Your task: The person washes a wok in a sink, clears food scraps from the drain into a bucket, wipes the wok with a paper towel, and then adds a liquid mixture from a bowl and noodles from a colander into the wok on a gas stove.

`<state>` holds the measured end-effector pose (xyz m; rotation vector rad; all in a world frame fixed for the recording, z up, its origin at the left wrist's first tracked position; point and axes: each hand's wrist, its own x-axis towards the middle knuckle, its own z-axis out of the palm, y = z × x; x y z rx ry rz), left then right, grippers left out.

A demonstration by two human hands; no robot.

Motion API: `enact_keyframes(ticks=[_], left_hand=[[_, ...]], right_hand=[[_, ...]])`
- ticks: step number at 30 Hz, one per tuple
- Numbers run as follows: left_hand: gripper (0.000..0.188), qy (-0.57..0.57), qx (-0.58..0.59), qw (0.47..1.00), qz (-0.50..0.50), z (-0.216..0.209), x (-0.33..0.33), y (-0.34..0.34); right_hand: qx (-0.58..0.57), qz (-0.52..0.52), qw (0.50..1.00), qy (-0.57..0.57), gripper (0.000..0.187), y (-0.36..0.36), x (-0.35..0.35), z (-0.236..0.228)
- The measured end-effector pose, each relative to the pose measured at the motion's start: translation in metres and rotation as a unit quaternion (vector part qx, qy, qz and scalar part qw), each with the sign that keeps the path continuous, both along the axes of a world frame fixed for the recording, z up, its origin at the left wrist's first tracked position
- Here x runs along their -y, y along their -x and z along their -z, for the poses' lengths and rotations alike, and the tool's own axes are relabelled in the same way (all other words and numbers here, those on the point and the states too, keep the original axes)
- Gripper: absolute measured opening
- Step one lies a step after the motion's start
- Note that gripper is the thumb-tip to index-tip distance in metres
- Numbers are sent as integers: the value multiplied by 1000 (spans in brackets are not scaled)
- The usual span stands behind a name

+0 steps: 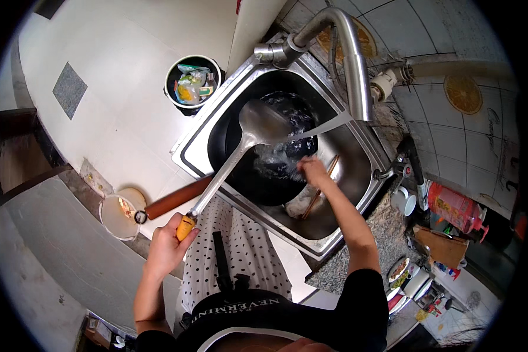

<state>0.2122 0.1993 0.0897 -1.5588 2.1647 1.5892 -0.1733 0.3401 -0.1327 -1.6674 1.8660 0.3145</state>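
My left hand (169, 242) is closed round the yellow-orange handle end of a metal wok spatula (220, 173). The spatula's blade is raised over a black wok (222, 132) that sits in the steel sink. Water (320, 126) runs from the tap across the blade and into the wok, where it churns. The wok's brown wooden handle (179, 198) juts out over the sink's left edge. Over the wok's right rim is my right hand (314, 170), its fingers curled; what they hold, if anything, is hidden. Beside it, chopsticks (332, 167) and a pale cloth (299, 204) lie in the sink.
The curved tap (334, 23) arches over the steel sink (353, 220) from the back wall. A rubbish bin (169, 88) and a pale bucket (108, 220) stand on the floor to the left. On the right counter are a white mug (402, 202), a red pump bottle (454, 208) and dishes.
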Motion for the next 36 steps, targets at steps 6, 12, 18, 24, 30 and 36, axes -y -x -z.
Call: enact_keyframes(ticks=[6, 12, 18, 24, 30, 36], left_hand=[[21, 6, -17, 1000, -18, 12, -6, -7], [22, -46, 52, 996, -47, 4, -3, -4], [22, -47, 36, 997, -57, -1, -3, -3], [21, -50, 33, 996, -63, 5, -4, -5], [17, 83, 37, 996, -22, 1, 33, -3], [22, 150, 17, 983, 108, 2, 93, 11]], right_hand=[[152, -9, 988, 17, 35, -74, -15, -10], [50, 220, 942, 249, 16, -77, 94, 50], [-60, 92, 988, 112, 32, -101, 30, 44], [36, 195, 968, 152, 32, -69, 113, 13], [27, 52, 996, 71, 31, -86, 24, 12], [87, 122, 989, -14, 34, -113, 18, -38]])
